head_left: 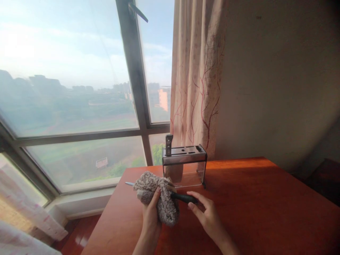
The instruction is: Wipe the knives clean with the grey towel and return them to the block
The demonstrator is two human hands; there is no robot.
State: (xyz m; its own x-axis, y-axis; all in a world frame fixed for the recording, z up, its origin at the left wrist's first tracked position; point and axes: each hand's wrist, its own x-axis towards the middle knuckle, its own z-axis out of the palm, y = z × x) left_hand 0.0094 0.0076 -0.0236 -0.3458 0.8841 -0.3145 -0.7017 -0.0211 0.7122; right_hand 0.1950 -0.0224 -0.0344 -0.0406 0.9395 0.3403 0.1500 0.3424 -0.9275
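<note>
Wooden table | left fingers clasp cloth | right fingers pinch black handle

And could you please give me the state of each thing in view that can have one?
Fluffy cloth: bunched around the black-handled tool.
Black-handled tool: partly covered, metal tip showing.
Left grip: closed on the cloth.
Right grip: thumb and finger at the tool's end.
Knife holder: upright on the table.
Slotted knife: upright, handle up.
Branch-patterned curtain: hanging in folds.
Window: open or shut, I cannot tell.
</note>
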